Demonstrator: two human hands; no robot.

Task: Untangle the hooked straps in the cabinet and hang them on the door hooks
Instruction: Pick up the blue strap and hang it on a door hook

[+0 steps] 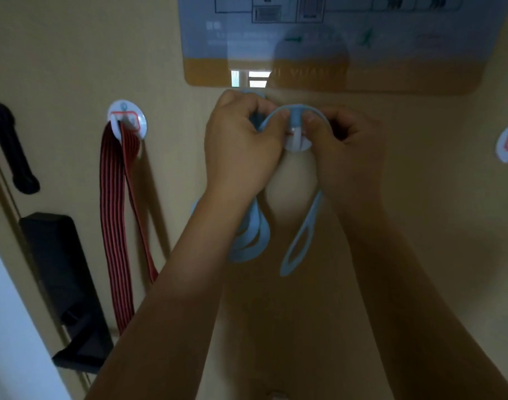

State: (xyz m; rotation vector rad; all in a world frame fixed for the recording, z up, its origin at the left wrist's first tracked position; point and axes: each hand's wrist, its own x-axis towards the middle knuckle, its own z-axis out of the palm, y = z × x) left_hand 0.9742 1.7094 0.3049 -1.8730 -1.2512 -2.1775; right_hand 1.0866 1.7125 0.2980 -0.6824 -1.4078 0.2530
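Two hands, left hand (241, 140) and right hand (345, 151), pinch the blue strap (300, 243) shut-fingered, its loop directly over the middle hook (296, 140) between them, tails hanging downward.

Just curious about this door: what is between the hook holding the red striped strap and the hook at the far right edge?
In the head view, a third hook sits between them; both hands, left hand and right hand, are looping a light blue strap over it.
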